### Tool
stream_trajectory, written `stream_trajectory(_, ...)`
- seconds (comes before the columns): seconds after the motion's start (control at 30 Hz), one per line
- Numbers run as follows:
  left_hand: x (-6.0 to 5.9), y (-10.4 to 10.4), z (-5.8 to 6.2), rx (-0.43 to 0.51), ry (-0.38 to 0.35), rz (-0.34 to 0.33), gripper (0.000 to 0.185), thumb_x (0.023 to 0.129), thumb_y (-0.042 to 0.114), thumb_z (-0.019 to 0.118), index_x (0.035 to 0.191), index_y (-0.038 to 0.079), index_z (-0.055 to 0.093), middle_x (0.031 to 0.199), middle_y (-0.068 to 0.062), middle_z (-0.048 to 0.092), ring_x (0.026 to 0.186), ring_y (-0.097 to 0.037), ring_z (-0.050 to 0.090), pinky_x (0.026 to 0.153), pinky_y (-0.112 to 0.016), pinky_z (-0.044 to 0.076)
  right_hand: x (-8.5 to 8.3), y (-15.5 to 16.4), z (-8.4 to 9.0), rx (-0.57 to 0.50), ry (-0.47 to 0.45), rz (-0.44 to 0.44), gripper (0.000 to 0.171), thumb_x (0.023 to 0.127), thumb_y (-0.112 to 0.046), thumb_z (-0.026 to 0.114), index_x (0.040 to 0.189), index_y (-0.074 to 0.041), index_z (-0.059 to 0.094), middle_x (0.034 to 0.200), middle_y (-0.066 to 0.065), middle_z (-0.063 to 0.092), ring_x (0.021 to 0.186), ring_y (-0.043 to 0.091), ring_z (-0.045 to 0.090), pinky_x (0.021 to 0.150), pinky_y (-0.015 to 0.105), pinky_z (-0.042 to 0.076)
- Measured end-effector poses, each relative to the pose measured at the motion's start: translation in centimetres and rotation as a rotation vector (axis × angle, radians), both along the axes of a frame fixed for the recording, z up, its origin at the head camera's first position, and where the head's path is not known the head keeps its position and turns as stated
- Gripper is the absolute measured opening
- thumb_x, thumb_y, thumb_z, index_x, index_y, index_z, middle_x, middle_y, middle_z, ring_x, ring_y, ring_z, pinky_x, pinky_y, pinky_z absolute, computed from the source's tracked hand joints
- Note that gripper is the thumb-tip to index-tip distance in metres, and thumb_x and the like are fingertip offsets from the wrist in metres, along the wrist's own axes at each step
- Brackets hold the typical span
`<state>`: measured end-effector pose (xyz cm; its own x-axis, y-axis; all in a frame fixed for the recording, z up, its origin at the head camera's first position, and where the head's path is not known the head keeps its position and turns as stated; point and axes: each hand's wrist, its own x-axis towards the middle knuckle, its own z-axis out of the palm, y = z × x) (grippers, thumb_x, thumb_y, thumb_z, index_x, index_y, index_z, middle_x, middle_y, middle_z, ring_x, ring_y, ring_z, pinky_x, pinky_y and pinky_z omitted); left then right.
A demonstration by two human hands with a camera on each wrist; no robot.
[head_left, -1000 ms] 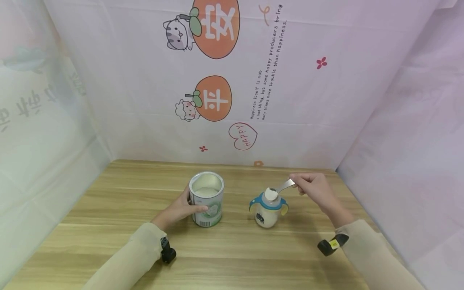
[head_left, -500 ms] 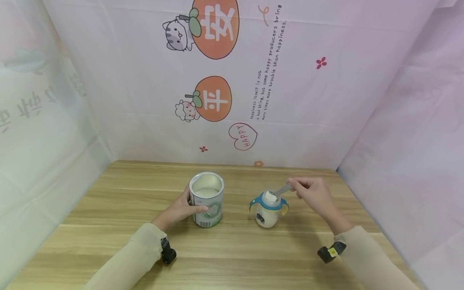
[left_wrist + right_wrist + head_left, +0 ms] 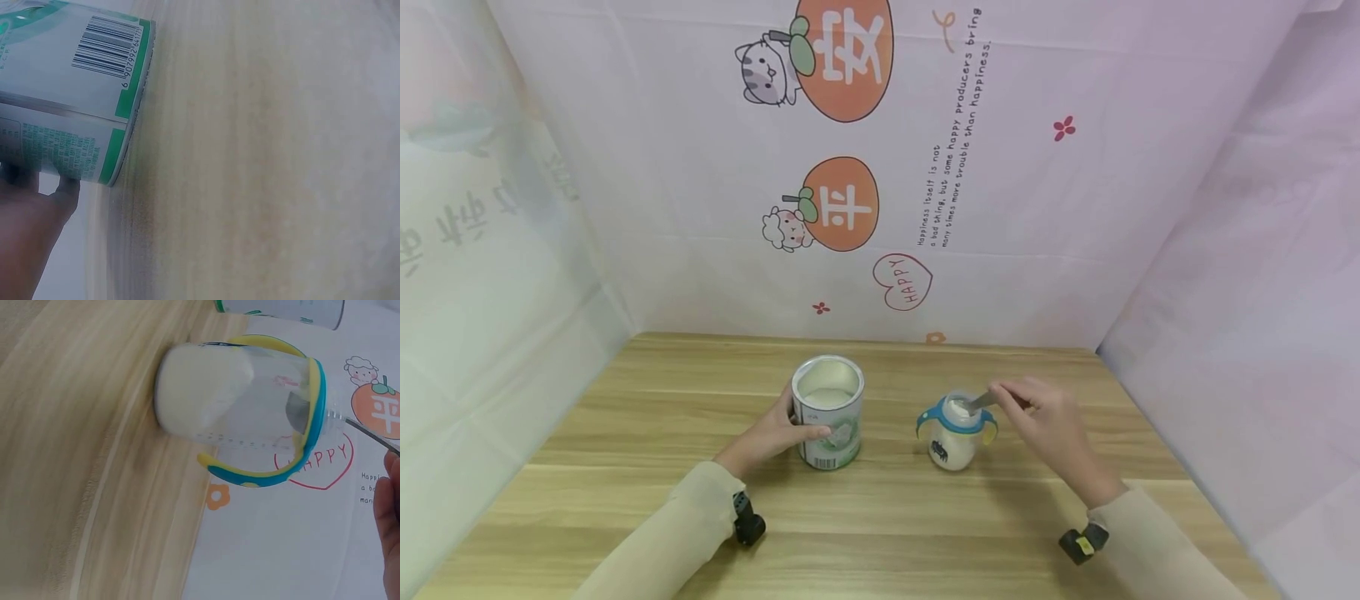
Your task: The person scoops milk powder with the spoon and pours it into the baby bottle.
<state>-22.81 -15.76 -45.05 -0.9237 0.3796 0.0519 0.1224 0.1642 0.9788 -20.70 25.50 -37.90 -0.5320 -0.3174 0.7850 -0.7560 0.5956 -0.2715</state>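
My left hand (image 3: 778, 433) grips the side of an open milk powder can (image 3: 829, 425), thumb across its front; pale powder shows inside. In the left wrist view the can (image 3: 69, 81) shows a barcode and green bands, with fingers (image 3: 62, 194) against it. To the right stands a baby bottle (image 3: 953, 446) with a blue and yellow two-handled collar. My right hand (image 3: 1045, 425) pinches a metal spoon (image 3: 981, 402) by its handle, tilted down into the bottle's mouth. In the right wrist view the spoon's bowl (image 3: 299, 412) is inside the bottle (image 3: 269, 381), above white powder heaped low down.
The wooden table (image 3: 880, 533) carries the can and bottle side by side, with a gap between them. A printed white cloth (image 3: 1000, 292) hangs behind the table, and plain cloth walls stand at left and right. Each wrist wears a small black camera (image 3: 748, 525).
My right hand has lowered and the spoon has tipped down into the bottle; the white powder heaped on it at the mouth no longer shows. The left hand and the can have stayed put.
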Motion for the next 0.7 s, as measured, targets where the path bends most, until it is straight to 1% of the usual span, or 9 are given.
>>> stream_trajectory(0.03,0.0,0.0,0.0,0.003,-0.002,0.0,0.109,0.084,0.026,0.083,0.161,0.025,0.007,0.155,-0.015,0.033,0.144,-0.038,0.028,0.114,-0.062,0.022,0.0,0.0,-0.1,0.009,0.037,0.017,0.011,0.083,0.004,0.076,0.093,-0.001,0.078,0.08,0.003,0.072,0.062,0.007,0.058,0.053,0.012,0.045)
stream_trajectory(0.1,0.0,0.0,0.1,0.001,0.001,-0.003,0.109,0.084,0.027,0.083,0.161,0.024,0.006,0.155,-0.015,0.034,0.144,-0.039,0.028,0.114,-0.062,0.022,0.0,0.0,-0.3,0.033,0.117,0.053,0.006,0.087,-0.002,0.074,0.093,-0.001,0.078,0.08,0.004,0.072,0.061,0.008,0.058,0.051,0.013,0.045)
stream_trajectory(0.13,0.1,0.0,0.1,-0.001,0.0,-0.004,0.109,0.084,0.027,0.083,0.161,0.025,0.006,0.155,-0.015,0.034,0.144,-0.039,0.028,0.114,-0.062,0.022,0.0,0.0,-0.4,0.048,0.164,0.067,0.007,0.09,-0.006,0.073,0.092,-0.001,0.078,0.08,0.005,0.073,0.061,0.01,0.059,0.051,0.013,0.046)
stream_trajectory(0.23,0.1,0.0,0.1,0.0,-0.015,-0.001,0.109,0.084,0.028,0.083,0.161,0.026,0.007,0.155,-0.014,0.035,0.144,-0.037,0.029,0.114,-0.062,0.021,0.0,-0.1,-0.7,0.1,0.304,0.091,0.021,0.097,-0.019,0.067,0.091,-0.001,0.077,0.078,0.005,0.071,0.06,0.011,0.059,0.05,0.014,0.047)
stream_trajectory(0.3,0.1,-0.1,0.1,0.004,-0.024,0.0,0.109,0.083,0.027,0.083,0.161,0.027,0.007,0.155,-0.013,0.035,0.143,-0.036,0.029,0.114,-0.062,0.021,0.0,-0.2,-0.8,0.135,0.375,0.087,0.028,0.1,-0.024,0.063,0.089,-0.003,0.077,0.076,0.003,0.069,0.059,0.01,0.058,0.049,0.014,0.047)
stream_trajectory(0.4,0.1,-0.1,0.1,0.007,-0.022,-0.002,0.108,0.084,0.027,0.083,0.161,0.027,0.008,0.155,-0.013,0.035,0.143,-0.037,0.029,0.114,-0.062,0.021,0.2,-0.2,-0.8,0.168,0.438,0.079,0.031,0.102,-0.025,0.061,0.087,-0.003,0.077,0.071,0.0,0.065,0.056,0.007,0.051,0.047,0.014,0.043)
stream_trajectory(0.5,0.1,-0.1,0.0,0.004,-0.022,0.0,0.108,0.084,0.027,0.083,0.161,0.027,0.007,0.155,-0.013,0.034,0.144,-0.037,0.028,0.114,-0.062,0.02,0.4,-0.3,-0.6,0.185,0.481,0.085,0.033,0.103,-0.025,0.059,0.086,-0.003,0.077,0.068,-0.001,0.062,0.054,0.007,0.048,0.047,0.015,0.042)
stream_trajectory(0.6,0.1,-0.1,0.1,0.002,-0.021,-0.002,0.109,0.084,0.027,0.083,0.161,0.027,0.007,0.156,-0.013,0.034,0.144,-0.037,0.028,0.114,-0.062,0.02,0.7,-0.5,-0.2,0.187,0.527,0.114,0.034,0.103,-0.024,0.058,0.087,-0.001,0.077,0.066,-0.001,0.059,0.053,0.007,0.047,0.046,0.015,0.042)
stream_trajectory(0.7,0.1,-0.1,0.1,0.007,-0.019,-0.006,0.109,0.084,0.027,0.083,0.161,0.026,0.006,0.156,-0.014,0.034,0.144,-0.037,0.028,0.115,-0.062,0.021,0.9,-0.8,0.3,0.18,0.572,0.162,0.032,0.103,-0.02,0.059,0.088,0.002,0.077,0.066,-0.001,0.058,0.052,0.007,0.045,0.046,0.015,0.041)
